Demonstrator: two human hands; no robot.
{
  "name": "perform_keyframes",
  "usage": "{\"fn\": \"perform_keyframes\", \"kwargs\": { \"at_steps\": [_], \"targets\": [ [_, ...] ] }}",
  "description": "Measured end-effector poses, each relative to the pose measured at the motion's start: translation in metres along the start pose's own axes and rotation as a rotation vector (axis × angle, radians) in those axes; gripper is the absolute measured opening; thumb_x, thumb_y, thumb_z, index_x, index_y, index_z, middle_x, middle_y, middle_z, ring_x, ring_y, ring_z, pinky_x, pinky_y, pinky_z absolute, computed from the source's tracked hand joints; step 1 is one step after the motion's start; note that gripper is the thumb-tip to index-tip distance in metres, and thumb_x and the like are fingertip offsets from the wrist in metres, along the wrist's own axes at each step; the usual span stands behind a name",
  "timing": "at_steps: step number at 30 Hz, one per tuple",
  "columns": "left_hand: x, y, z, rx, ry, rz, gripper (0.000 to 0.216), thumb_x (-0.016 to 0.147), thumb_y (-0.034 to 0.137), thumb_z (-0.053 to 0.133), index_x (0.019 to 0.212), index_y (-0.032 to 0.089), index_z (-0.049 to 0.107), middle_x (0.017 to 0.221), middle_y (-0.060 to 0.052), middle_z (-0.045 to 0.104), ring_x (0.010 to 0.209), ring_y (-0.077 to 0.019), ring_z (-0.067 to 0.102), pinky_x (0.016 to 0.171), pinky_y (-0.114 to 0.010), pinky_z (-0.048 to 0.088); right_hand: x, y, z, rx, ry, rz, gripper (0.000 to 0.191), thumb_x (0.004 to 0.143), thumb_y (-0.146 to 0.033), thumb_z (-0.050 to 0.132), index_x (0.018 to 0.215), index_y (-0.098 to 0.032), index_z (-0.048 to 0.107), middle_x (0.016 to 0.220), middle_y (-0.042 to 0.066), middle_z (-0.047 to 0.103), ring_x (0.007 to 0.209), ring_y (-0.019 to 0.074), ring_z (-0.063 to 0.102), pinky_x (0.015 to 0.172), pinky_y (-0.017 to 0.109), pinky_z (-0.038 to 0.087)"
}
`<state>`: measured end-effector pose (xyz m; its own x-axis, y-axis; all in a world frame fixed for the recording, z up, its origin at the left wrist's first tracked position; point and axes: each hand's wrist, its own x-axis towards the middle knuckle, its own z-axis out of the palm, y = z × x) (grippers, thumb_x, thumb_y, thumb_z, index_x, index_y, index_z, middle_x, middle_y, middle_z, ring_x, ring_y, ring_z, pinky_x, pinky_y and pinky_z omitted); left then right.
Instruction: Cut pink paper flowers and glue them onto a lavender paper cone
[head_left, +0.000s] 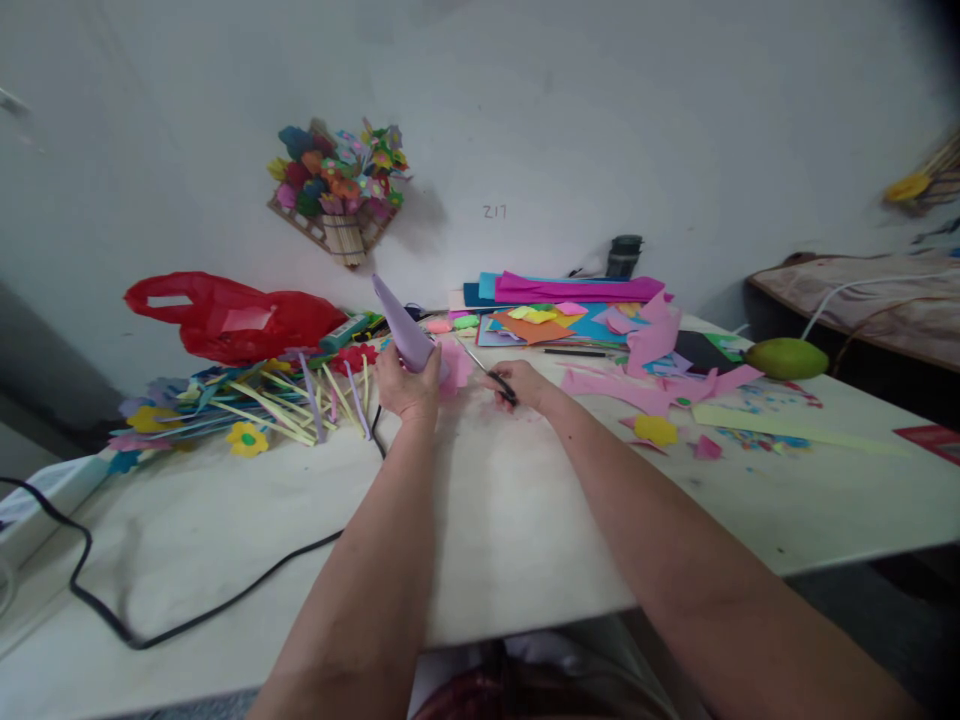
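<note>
My left hand is closed round a light purple sheet rolled into a cone, its thin tip pointing up and away to the left. At the cone's wide lower end shows a pink scalloped piece; whether it is joined to the cone I cannot tell. My right hand grips black-handled scissors, blades pointing up-left beside the pink piece. To the left of my left hand lie pale yellow and purple strips, a yellow flower with a green centre and several flower shapes.
A red plastic bag sits at the back left. Stacked coloured sheets, pink offcuts and a green fruit lie to the right. A black cable crosses the table's left side. A paper-flower basket hangs on the wall.
</note>
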<state>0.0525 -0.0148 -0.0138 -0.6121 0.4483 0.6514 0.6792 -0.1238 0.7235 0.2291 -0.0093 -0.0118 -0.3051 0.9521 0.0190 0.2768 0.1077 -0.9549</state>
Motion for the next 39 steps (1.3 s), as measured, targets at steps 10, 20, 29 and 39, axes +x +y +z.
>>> {"fn": "perform_keyframes", "kwargs": {
  "at_steps": [10,20,29,39],
  "targets": [
    [0.0,-0.003,0.001,-0.071,0.049,-0.087,0.05,0.061,0.052,0.077,0.094,0.022,0.055,0.087,-0.002,0.062,0.082,-0.0215,0.061,0.069,-0.032,0.045,0.0,0.002,0.003,-0.683,0.271,-0.186,0.034,0.075,-0.052,0.068,0.096,-0.025,0.068,0.084,0.001,0.072,0.083,0.0202,0.067,0.068,0.027,0.045],
    [-0.001,-0.001,-0.001,-0.173,-0.007,-0.172,0.047,0.061,0.047,0.08,0.087,0.024,0.049,0.087,-0.003,0.065,0.078,-0.0219,0.063,0.07,-0.035,0.048,-0.006,-0.007,0.015,-0.87,0.362,-0.208,0.05,0.078,-0.056,0.06,0.117,-0.025,0.062,0.102,0.005,0.072,0.095,0.0251,0.066,0.078,0.033,0.046],
    [-0.002,0.0,-0.002,-0.172,-0.021,-0.173,0.049,0.061,0.05,0.078,0.089,0.023,0.048,0.092,-0.005,0.066,0.082,-0.0233,0.065,0.07,-0.036,0.049,-0.008,-0.01,0.017,-0.897,0.354,-0.148,0.046,0.082,-0.052,0.057,0.119,-0.025,0.061,0.11,0.007,0.071,0.1,0.0267,0.066,0.082,0.034,0.046],
    [-0.001,-0.002,0.0,-0.175,-0.029,-0.168,0.05,0.06,0.048,0.079,0.088,0.024,0.047,0.092,-0.004,0.065,0.082,-0.0225,0.064,0.07,-0.034,0.049,-0.005,-0.007,0.017,-0.891,0.379,-0.153,0.043,0.082,-0.05,0.055,0.115,-0.025,0.062,0.105,0.006,0.073,0.098,0.0281,0.066,0.079,0.036,0.047]
  ]
}}
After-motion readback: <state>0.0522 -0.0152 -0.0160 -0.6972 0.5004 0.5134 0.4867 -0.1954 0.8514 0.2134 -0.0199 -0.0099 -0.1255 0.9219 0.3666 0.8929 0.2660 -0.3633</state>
